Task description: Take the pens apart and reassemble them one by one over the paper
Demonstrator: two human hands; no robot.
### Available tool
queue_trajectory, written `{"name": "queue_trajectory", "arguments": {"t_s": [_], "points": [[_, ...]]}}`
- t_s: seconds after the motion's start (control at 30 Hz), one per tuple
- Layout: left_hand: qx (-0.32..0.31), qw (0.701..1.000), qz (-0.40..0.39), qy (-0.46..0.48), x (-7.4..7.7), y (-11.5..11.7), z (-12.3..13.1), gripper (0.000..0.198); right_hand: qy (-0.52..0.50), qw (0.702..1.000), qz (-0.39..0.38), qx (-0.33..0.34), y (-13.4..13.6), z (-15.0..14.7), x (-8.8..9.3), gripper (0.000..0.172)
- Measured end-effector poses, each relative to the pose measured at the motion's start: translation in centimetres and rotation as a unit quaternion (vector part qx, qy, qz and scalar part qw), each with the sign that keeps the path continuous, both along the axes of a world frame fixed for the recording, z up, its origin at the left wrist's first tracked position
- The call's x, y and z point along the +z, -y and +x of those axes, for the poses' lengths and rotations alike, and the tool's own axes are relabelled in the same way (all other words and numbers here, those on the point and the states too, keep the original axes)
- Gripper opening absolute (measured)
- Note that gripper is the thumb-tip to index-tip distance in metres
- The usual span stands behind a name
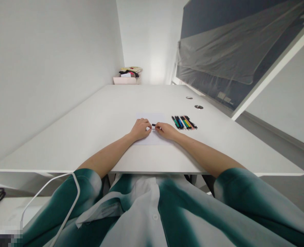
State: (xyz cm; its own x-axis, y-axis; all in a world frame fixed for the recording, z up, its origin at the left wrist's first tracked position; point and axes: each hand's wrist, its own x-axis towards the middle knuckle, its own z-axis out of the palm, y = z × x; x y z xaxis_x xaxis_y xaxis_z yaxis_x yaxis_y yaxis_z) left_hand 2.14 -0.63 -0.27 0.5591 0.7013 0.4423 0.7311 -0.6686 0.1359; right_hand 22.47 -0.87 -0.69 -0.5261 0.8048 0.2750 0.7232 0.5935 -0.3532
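My left hand (141, 129) and my right hand (166, 130) are close together over a sheet of white paper (152, 140) on the table. The fingertips of both are pinched. A thin dark rod (153, 129) spans the small gap between them, its ends hidden in the fingers. Just beyond it, a short black piece (154, 125) shows beside the right fingertips; whether it is held or lies on the paper I cannot tell. To the right of my right hand, several pens (184, 122) in black, green, blue, yellow and pink lie slanted in a row.
The long white table (141, 97) runs away from me, with a wall along its left. Two round metal fittings (198, 107) sit near its right edge. A pale box (124, 80) with cloth-like items stands beyond the far end. A plastic-draped dark panel (218, 51) rises at right.
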Motion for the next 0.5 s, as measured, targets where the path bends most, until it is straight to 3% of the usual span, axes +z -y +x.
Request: {"name": "queue_trajectory", "arguments": {"t_s": [0.27,0.5], "points": [[-0.008,1.000,-0.015,0.013,0.5,0.2,0.0,0.022,-0.029,0.999,0.028,0.033,-0.2,0.1,-0.2,0.016],[0.057,0.996,-0.057,-0.029,0.8,-0.3,-1.3,0.025,-0.021,0.999,0.029,0.026,-0.2,0.5,0.1,0.017]]}}
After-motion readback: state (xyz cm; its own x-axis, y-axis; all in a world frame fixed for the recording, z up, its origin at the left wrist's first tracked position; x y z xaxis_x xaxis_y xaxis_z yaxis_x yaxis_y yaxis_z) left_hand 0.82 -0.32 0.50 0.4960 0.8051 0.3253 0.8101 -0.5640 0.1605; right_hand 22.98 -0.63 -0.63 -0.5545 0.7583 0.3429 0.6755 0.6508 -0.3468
